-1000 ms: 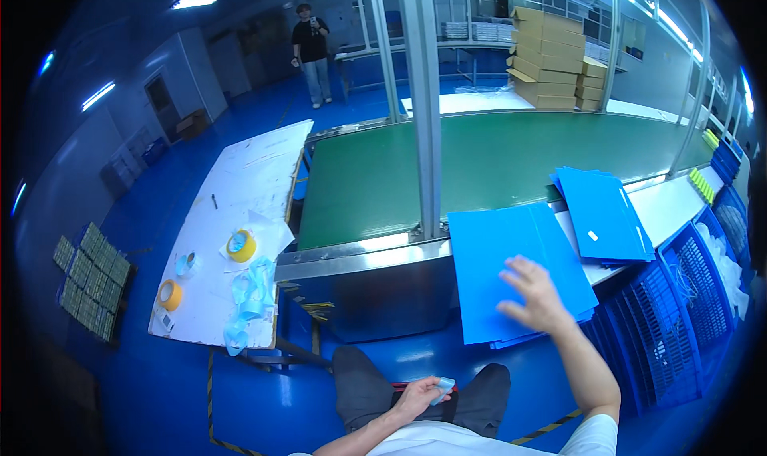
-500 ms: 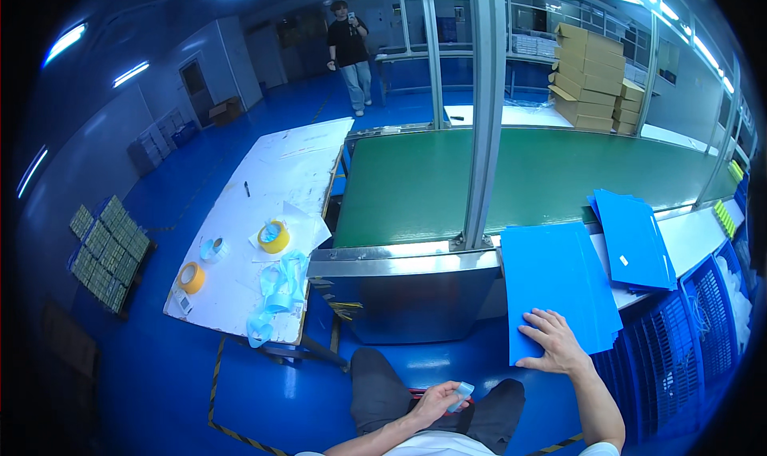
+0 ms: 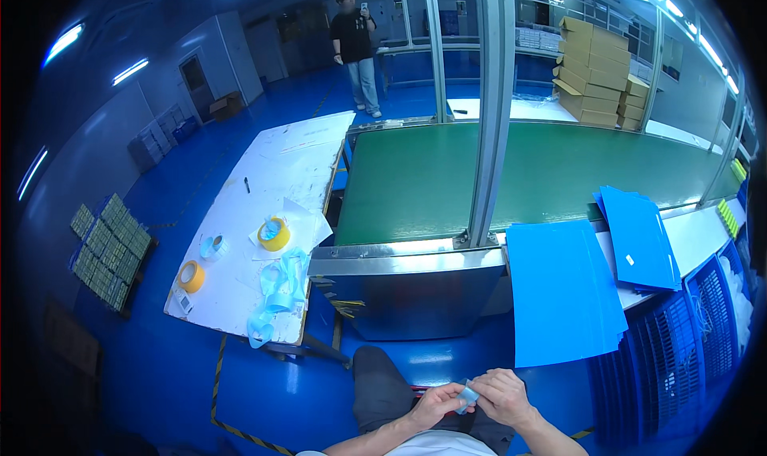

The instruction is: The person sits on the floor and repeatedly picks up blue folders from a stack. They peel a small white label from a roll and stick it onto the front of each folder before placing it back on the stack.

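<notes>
Above my lap, my left hand (image 3: pixel 435 406) pinches a small, pale-blue, see-through piece (image 3: pixel 467 397) that looks like film or a short roll of tape; its exact kind is unclear. Closed fingers of my right hand (image 3: pixel 503 397) grip the same piece from the other side, and part of it is hidden behind them. To the right of my hands, a stack of flat blue plastic sheets (image 3: pixel 563 296) overhangs the bench's near edge. A second, smaller stack of blue sheets (image 3: pixel 637 236) lies beyond it, with a small white patch on top.
At left, a white table (image 3: pixel 240 216) carries yellow tape rolls (image 3: pixel 191 276), tangled light-blue strips (image 3: pixel 280 292) and a pen. Ahead runs a green conveyor belt (image 3: pixel 407 184) behind a metal post (image 3: pixel 491 136). Blue crates (image 3: pixel 671 360) stand at right; a person (image 3: pixel 355 53) stands far off.
My right hand has left the stack of blue sheets and come across to my lap, where it now grips the pale-blue piece with my left hand. The distant person has shifted slightly.
</notes>
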Demonstrator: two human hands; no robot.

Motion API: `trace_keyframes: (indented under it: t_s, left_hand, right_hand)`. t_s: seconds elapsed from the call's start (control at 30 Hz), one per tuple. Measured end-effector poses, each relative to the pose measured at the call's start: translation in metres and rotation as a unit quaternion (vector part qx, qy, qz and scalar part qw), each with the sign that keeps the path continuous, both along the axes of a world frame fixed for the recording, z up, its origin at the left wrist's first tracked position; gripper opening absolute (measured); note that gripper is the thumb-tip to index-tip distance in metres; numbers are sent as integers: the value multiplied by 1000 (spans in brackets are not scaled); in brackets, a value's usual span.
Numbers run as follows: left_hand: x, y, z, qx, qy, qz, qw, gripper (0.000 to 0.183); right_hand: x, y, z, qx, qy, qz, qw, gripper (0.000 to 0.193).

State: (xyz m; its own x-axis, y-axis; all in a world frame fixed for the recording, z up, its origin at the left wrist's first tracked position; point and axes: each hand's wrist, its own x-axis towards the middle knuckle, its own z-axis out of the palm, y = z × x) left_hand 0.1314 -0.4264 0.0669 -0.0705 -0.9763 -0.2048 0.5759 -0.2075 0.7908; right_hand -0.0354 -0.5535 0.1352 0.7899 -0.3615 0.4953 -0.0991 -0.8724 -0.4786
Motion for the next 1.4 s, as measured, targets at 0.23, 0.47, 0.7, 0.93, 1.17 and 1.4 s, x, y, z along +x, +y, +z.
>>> trace_keyframes:
  t_s: [0.23, 0.47, 0.7, 0.93, 1.17, 1.4]
  left_hand:
    - [-1, 3, 3, -2, 22, 10, 1000, 28]
    - [-5, 2, 12, 20, -67, 48, 996, 20]
    - [-1, 5, 5, 14, -119, 54, 991, 20]
    - [2, 7, -5, 3, -154, 57, 986, 26]
    - [-4, 9, -11, -24, -127, 48, 990, 27]
    - [-2, 5, -9, -31, -99, 35, 994, 25]
  right_hand:
    - [2, 5, -2, -60, -39, -28, 997, 28]
    - [5, 11, -10, 0, -69, -25, 997, 30]
    - [4, 25, -8, 115, -73, -33, 990, 26]
    - [2, 29, -17, 97, -62, -48, 992, 27]
    - [7, 25, -22, 76, -93, -56, 991, 21]
    - [9, 23, -27, 57, -107, -61, 991, 18]
